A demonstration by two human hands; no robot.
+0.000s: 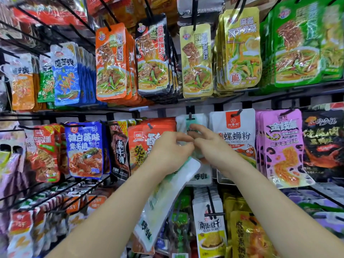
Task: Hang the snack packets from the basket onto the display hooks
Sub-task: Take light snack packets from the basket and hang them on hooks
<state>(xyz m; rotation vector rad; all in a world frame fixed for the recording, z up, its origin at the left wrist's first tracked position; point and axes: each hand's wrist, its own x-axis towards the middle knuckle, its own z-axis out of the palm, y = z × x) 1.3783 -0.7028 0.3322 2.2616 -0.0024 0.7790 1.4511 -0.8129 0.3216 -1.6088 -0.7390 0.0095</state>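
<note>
While both hands meet at mid-rack, the left hand (172,148) curls its fingers round the top of a white-and-green packet (163,198), which trails toward seven o'clock. The right hand (209,146), at its three o'clock, pinches the same top, with a hook (190,116) at twelve o'clock.

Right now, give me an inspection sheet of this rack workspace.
Surface: no table; black wire rack with hooks.
Job's things: white-green packet held just under centre hook, not on it; basket not in view.
Clutter: nothing seen.
Grippers: left hand grips the packet's top; right hand at the same edge, grip unclear.
Cables: nothing seen.
Surroundings: orange packets hang above, purple packets to the right.
</note>
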